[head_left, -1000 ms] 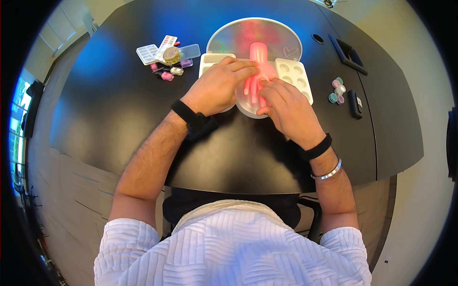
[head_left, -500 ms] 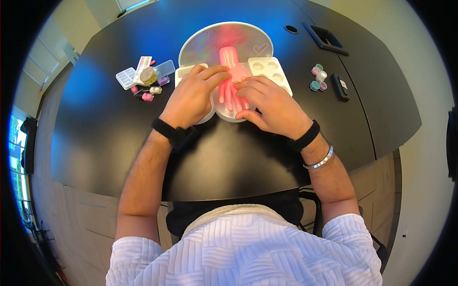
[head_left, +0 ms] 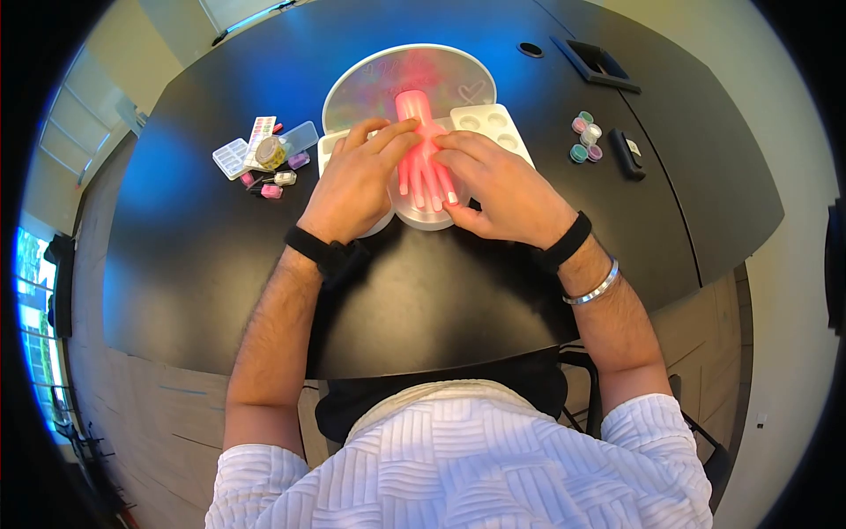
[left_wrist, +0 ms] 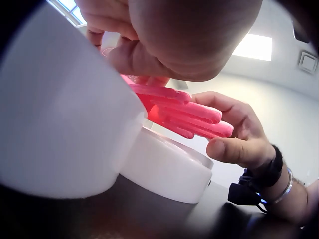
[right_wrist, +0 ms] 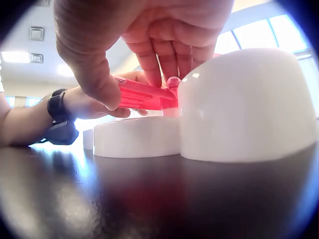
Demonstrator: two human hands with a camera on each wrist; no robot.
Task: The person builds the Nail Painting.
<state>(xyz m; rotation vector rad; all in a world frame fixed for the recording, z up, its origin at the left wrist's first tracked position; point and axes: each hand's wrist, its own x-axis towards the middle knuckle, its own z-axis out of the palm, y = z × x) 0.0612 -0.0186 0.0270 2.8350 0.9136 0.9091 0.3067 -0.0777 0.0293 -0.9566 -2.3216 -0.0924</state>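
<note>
A glossy pink practice hand (head_left: 420, 163) with pale nails lies fingers-forward on a white stand (head_left: 423, 222) with a rounded, shiny back panel (head_left: 352, 99). My left hand (head_left: 351, 189) grips it from the left, fingertips on its back near the wrist; the left thumb is hidden in the head view. From the other side, my right hand (head_left: 504, 189) holds it, fingers over the back and thumb at an outer fingertip. In the right wrist view, that thumb presses the side of the pink fingers (right_wrist: 142, 95).
Trays flank the stand; the right tray (head_left: 520, 152) has round wells. At left lie a compartment box (head_left: 231, 159), a colored chart (head_left: 262, 139), a yellowish roll (head_left: 270, 153) and nail polish bottles (head_left: 271, 191). Small jars (head_left: 589, 134) and a black case (head_left: 627, 154) sit right.
The head view has shifted, so the stand appears farther left. Both hands stay on the practice hand; the right thumb now sits right at its outer fingertip.
</note>
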